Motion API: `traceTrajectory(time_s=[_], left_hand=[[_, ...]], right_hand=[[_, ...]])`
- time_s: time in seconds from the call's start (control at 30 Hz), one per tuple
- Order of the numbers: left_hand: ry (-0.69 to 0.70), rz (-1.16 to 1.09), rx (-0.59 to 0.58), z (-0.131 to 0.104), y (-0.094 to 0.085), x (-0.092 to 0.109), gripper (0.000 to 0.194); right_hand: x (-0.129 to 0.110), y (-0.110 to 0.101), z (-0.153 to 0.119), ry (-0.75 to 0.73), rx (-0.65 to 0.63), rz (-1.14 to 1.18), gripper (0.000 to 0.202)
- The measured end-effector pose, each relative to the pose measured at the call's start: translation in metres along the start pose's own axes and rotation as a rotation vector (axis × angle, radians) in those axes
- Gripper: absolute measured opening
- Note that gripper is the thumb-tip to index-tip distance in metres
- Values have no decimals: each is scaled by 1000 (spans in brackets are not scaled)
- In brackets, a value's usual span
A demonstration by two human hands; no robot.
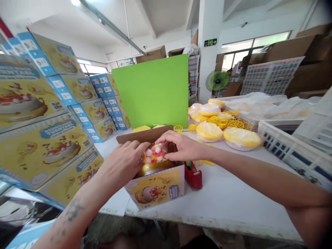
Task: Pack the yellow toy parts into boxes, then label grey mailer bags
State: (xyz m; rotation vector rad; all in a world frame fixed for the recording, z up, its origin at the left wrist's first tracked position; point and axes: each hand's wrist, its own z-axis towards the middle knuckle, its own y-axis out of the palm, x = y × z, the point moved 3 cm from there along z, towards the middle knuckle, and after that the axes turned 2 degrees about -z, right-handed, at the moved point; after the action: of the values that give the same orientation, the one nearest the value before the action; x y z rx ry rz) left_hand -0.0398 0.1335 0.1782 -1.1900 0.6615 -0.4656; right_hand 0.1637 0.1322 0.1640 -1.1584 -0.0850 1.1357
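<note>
A printed cardboard box (158,188) stands on the table with its top flap (145,134) raised at the back. At its opening is a clear bag of small red, white and orange pieces (155,155). My right hand (178,145) grips the bag's right side between thumb and fingers. From the left, my left hand (129,157) holds the bag's other side with curled fingers; some fingertips are hidden. Under the bag, a yellow rounded thing (153,168) shows inside the box. Just right of the box sits a red tape dispenser (194,175).
Stacked printed boxes (62,145) rise on the left. A green board (153,93) stands behind the work box. To the right lie wrapped yellow-and-white bowls (241,137), yellow lattice pieces (225,119) and a white plastic crate (285,147). The table's front edge (207,224) runs close below.
</note>
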Motion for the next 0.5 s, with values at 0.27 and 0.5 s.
traceTrajectory(time_s=[0.27, 0.5], left_hand=[[-22, -470, -201, -17, 4, -17, 50], [40, -525, -144, -21, 5, -27, 23]], right_hand=[[3, 14, 1, 71, -222, -120, 38], [1, 16, 5, 58, -295, -154, 43]])
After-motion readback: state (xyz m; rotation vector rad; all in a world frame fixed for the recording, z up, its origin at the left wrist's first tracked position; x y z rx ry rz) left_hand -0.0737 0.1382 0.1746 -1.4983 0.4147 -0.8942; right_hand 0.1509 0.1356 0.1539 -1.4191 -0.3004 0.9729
